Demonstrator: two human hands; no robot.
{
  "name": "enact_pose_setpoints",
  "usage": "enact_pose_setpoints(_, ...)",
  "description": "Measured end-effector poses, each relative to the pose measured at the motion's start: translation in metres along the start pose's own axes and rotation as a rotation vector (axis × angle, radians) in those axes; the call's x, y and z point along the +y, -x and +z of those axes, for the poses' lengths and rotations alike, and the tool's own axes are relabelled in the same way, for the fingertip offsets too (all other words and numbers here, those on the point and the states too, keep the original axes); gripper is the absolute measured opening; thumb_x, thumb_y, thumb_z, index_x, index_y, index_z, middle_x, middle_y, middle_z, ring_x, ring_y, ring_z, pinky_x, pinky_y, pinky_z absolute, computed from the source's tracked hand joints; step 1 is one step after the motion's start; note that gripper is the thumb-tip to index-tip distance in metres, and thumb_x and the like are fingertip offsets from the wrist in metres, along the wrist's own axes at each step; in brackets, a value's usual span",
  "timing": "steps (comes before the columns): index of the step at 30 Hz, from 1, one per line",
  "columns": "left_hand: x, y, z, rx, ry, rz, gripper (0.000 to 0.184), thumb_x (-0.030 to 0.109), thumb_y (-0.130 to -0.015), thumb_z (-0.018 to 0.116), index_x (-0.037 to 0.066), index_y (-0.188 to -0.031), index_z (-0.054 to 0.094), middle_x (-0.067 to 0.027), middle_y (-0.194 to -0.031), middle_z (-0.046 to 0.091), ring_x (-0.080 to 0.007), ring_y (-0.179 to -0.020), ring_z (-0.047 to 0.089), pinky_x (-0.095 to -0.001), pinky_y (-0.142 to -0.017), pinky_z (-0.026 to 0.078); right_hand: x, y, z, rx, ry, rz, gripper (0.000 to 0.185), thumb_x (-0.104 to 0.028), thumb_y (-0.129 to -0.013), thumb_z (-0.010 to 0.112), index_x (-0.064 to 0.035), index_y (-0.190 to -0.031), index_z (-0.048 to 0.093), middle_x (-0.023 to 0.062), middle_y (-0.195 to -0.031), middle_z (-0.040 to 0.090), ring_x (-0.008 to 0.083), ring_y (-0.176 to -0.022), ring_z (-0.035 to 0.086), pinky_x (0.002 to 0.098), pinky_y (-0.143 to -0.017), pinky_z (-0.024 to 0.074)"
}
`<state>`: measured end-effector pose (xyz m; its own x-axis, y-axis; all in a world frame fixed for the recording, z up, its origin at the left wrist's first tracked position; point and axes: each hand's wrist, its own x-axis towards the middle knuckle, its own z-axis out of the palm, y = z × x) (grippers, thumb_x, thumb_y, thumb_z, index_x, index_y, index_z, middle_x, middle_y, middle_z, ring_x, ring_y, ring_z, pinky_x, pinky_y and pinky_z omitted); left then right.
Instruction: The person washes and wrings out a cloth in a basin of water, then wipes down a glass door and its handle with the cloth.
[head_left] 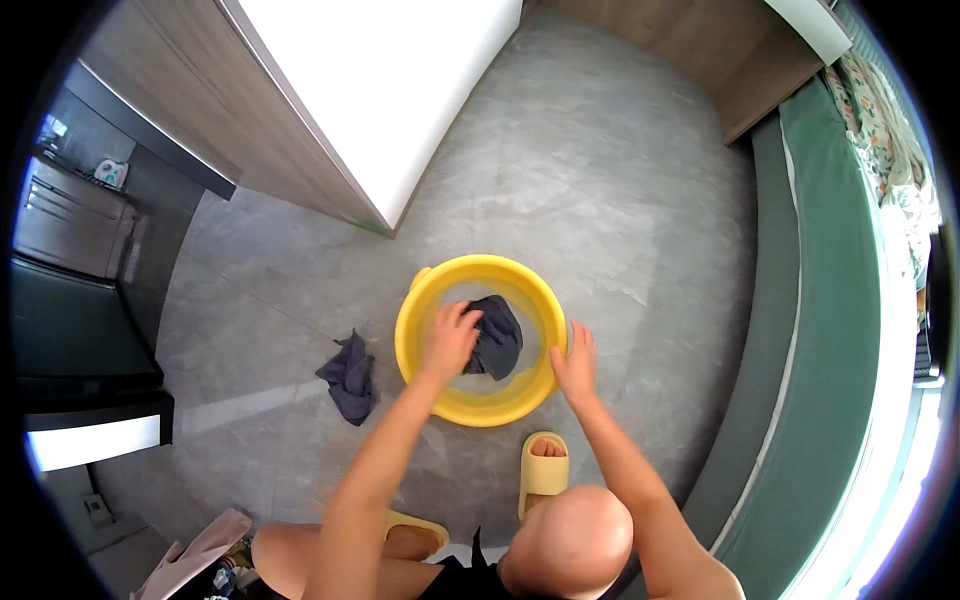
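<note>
A round yellow basin with shallow water stands on the grey floor in front of me. Inside it lies a crumpled dark grey cloth. My left hand reaches over the basin, its slightly bent fingers apart at the left edge of the cloth; whether the fingertips touch it I cannot tell. At the right side of the basin, my right hand rests against the rim with thumb and fingers spread. Another dark cloth lies bunched on the floor left of the basin.
My feet in yellow slippers are close below the basin. A white-and-wood panel rises ahead. A green-covered bed runs along the right. A pink fabric item is at lower left, with dark appliances further left.
</note>
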<state>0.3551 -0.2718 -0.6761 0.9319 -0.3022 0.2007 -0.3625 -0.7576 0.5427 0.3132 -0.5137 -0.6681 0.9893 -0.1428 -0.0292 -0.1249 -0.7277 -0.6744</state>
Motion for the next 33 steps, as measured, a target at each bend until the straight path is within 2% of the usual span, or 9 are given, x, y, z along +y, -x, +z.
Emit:
enact_pose_setpoints(1,0.005,-0.003,0.006,-0.093,-0.069,0.0,0.051,0.017,-0.074,0.068,0.02,-0.122,0.05,-0.0118,-0.131,0.041,-0.0361,-0.116,0.041,-0.0459,-0.094,0.037,-0.019,0.005,0.0,0.182,0.135,-0.15,0.043,-0.013,-0.075,0.059,0.0015,-0.115,0.049,0.0158,-0.108,0.057,0.0303,-0.103,0.055,0.0374,-0.084,0.0447)
enact_pose_setpoints(4,0.008,-0.009,0.023,-0.325,-0.38,0.021,0.074,0.026,-0.069,0.074,0.031,-0.133,0.038,-0.0071,-0.143,0.026,-0.0368,-0.124,0.034,-0.0512,-0.095,0.036,-0.042,0.019,0.02,-0.259,-0.438,0.07,0.047,-0.012,-0.077,0.057,-0.0022,-0.122,0.046,0.0173,-0.119,0.05,0.0302,-0.115,0.046,0.0389,-0.093,0.0379)
enact_pose_setpoints(8,-0.004,0.003,0.037,-0.538,-0.36,-0.145,0.086,0.031,-0.065,0.076,0.036,-0.137,0.03,-0.0047,-0.147,0.017,-0.0369,-0.128,0.027,-0.057,-0.094,0.034,-0.034,0.031,0.085,-0.332,-0.613,0.54,0.05,-0.021,-0.085,0.049,-0.008,-0.132,0.037,0.0131,-0.129,0.043,0.0298,-0.119,0.042,0.0383,-0.098,0.034)
enact_pose_setpoints(12,0.004,0.01,0.047,-0.371,-0.001,-0.481,0.086,0.023,-0.066,0.076,0.028,-0.138,0.029,-0.0132,-0.142,0.024,-0.0366,-0.116,0.043,-0.0447,-0.092,0.041,-0.061,0.017,0.075,-0.516,-1.053,1.045,0.057,-0.043,-0.09,0.041,-0.0141,-0.137,0.028,0.0082,-0.138,0.033,0.0261,-0.123,0.038,0.0497,-0.092,0.0369)
enact_pose_setpoints(13,0.006,0.018,0.058,-0.116,0.15,-0.523,0.07,0.018,-0.07,0.072,0.016,-0.132,0.039,-0.0173,-0.128,0.041,-0.0331,-0.105,0.052,-0.0388,-0.087,0.044,-0.064,0.014,0.076,-0.56,-1.193,1.109,0.06,-0.049,-0.09,0.039,-0.0158,-0.138,0.027,0.0073,-0.14,0.03,0.0244,-0.124,0.036,0.0551,-0.088,0.0388)
enact_pose_setpoints(18,0.046,0.034,0.06,0.38,0.618,-0.697,0.021,0.015,-0.073,0.071,0.003,-0.085,0.057,-0.0088,-0.082,0.061,-0.0187,-0.077,0.058,-0.0299,-0.07,0.046,-0.059,0.003,0.09,-0.625,-1.606,1.085,0.055,-0.058,-0.086,0.04,-0.014,-0.117,0.05,0.0063,-0.113,0.055,0.0217,-0.102,0.055,0.0394,-0.083,0.0478)
enact_pose_setpoints(23,0.094,0.035,0.03,0.289,0.414,-0.684,0.025,0.015,-0.07,0.071,0.007,-0.07,0.047,-0.0039,-0.064,0.055,-0.0206,-0.058,0.054,-0.0307,-0.059,0.043,-0.019,0.001,0.134,-0.716,-1.796,0.958,0.042,-0.048,-0.088,0.043,-0.0101,-0.1,0.056,0.007,-0.095,0.061,0.0219,-0.085,0.061,0.035,-0.072,0.051)
enact_pose_setpoints(27,0.083,0.022,0.03,0.382,0.352,-0.632,0.019,0.017,-0.07,0.065,0.009,-0.079,0.05,-0.007,-0.067,0.057,-0.0294,-0.061,0.056,-0.0383,-0.06,0.045,-0.047,0.015,0.126,-0.478,-1.513,0.987,0.037,-0.043,-0.089,0.043,-0.0099,-0.101,0.056,0.0066,-0.095,0.061,0.022,-0.086,0.06,0.0354,-0.073,0.0504)
enact_pose_setpoints(33,0.04,0.025,0.037,0.449,0.17,-0.458,0.022,0.01,-0.071,0.052,0.006,-0.093,0.057,-0.0157,-0.106,0.054,-0.0332,-0.096,0.052,-0.0402,-0.08,0.042,-0.076,0.012,0.092,-0.492,-1.706,0.996,0.034,-0.038,-0.091,0.041,-0.0104,-0.105,0.055,0.0066,-0.1,0.06,0.0214,-0.093,0.058,0.0365,-0.081,0.0476)
